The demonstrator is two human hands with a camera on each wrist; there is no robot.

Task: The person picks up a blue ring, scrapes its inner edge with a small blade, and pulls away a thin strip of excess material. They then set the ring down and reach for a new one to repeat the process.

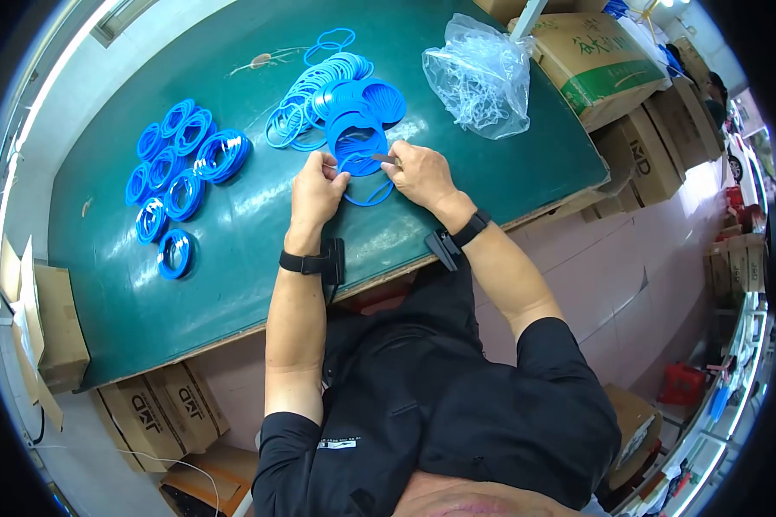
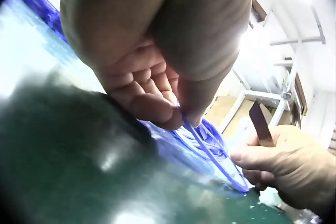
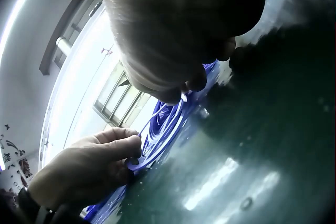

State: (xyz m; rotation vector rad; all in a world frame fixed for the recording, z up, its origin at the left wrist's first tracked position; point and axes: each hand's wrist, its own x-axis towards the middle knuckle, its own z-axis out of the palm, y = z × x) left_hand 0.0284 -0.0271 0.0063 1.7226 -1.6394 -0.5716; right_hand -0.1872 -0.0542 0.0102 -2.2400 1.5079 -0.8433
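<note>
Between the two hands is a thin blue ring (image 1: 369, 203), at the near end of a fanned pile of blue rings (image 1: 353, 129). My left hand (image 1: 317, 188) pinches the ring's left side between thumb and fingertips; the left wrist view shows the pinched ring (image 2: 212, 155) close up. My right hand (image 1: 422, 177) holds a small flat blade (image 1: 384, 158), its dark tip (image 2: 258, 119) pointing up in the left wrist view, and pinches the ring's right side. In the right wrist view the right fingertips are partly hidden behind the hand (image 3: 168, 40).
Several shiny bundles of blue rings (image 1: 182, 195) lie at the left of the green table (image 1: 259, 258). A clear plastic bag (image 1: 483, 77) with thin offcuts sits at the right back. Cardboard boxes (image 1: 599, 65) stand beyond the right edge, another box (image 1: 60, 323) at the left.
</note>
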